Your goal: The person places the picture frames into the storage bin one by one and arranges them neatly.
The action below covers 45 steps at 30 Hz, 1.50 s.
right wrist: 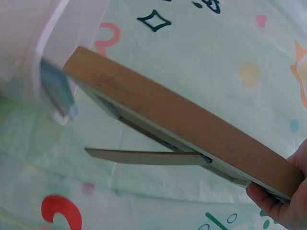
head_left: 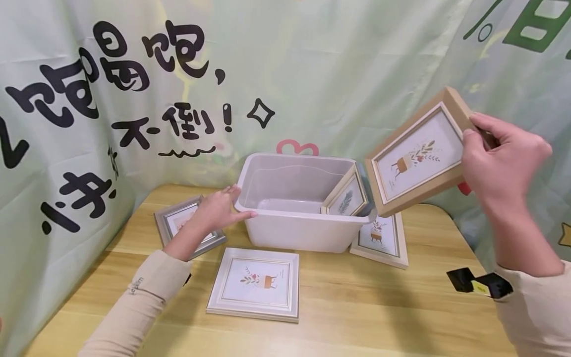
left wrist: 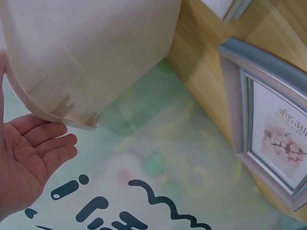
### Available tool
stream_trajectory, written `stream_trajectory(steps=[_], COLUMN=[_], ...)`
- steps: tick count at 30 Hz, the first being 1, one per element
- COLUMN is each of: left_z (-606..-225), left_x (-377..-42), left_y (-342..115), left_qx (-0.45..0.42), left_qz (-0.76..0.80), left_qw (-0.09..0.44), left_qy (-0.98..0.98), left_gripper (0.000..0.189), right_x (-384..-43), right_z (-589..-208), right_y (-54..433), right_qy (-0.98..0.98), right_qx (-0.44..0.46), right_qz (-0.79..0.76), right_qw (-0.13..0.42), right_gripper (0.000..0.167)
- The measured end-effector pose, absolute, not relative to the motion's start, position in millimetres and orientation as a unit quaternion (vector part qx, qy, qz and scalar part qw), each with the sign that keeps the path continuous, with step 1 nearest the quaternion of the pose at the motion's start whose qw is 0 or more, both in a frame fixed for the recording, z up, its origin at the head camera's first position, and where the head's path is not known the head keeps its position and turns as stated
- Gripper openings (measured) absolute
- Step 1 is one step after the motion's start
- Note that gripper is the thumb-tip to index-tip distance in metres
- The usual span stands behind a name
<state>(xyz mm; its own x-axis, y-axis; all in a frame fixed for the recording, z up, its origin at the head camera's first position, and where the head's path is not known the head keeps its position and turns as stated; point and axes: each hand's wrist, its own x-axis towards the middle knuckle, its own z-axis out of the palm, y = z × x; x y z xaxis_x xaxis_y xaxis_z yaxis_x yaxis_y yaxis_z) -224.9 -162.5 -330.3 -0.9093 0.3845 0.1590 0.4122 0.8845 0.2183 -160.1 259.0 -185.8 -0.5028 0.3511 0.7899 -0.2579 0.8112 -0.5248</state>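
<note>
My right hand (head_left: 504, 158) grips the right edge of a tan-edged picture frame (head_left: 412, 153), raised and tilted beside the plastic bin's right end. Its print shows a plant in a legged pot; in the right wrist view a stand (right wrist: 144, 157) sticks out from its back. At the left front corner of the pale grey plastic bin (head_left: 303, 230), my left hand (head_left: 218, 210) touches the rim with extended thumb and loosely bent fingers. Inside the bin, a light wood picture frame (head_left: 348, 196) with a leaf print leans against the right end.
On the wooden table (head_left: 357, 317) lie a white picture frame (head_left: 254, 285) in front of the bin, a silver-grey picture frame (head_left: 185, 218) at its left, and a light wood picture frame (head_left: 383, 238) at its right. A printed curtain (head_left: 348, 74) hangs behind and beside the table.
</note>
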Motion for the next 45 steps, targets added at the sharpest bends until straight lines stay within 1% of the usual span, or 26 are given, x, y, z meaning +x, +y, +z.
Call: stream_trajectory(steps=[5,11,15,24,33,40,45], left_z=[-329,-330,-330,-330,-332,-331,-333], left_x=[-225,-224,-224,-227,-226,-226,-226], left_y=[-164,-164,-163,-164,-163,-164,-164], left_qx=[-0.204,-0.204,-0.205,-0.212,-0.213,-0.211,-0.214], left_qz=[-0.123,-0.124,-0.126,-0.133,-0.142,-0.136,-0.131], left_qw=[0.056,0.055,0.055,0.063,0.061,0.062,0.064], left_qy=[-0.97,-0.97,-0.969,-0.966,-0.965,-0.966,-0.966], left_gripper=[0.076,0.08,0.08,0.079,0.08,0.08,0.079], right_x=[-168,-174,-178,-185,-198,-213,-218], right_z=[-184,-185,-191,-206,-229,-250,-260], right_y=[245,231,223,204,191,179,171], right_qy=[-0.793,-0.769,-0.751,-0.742,-0.736,-0.717,-0.725], right_qx=[-0.014,-0.011,-0.007,0.003,0.009,0.033,0.044], right_qz=[0.338,0.381,0.407,0.432,0.437,0.447,0.45], right_qw=[0.506,0.514,0.52,0.512,0.517,0.534,0.52], right_gripper=[0.032,0.03,0.029,0.025,0.025,0.023,0.023])
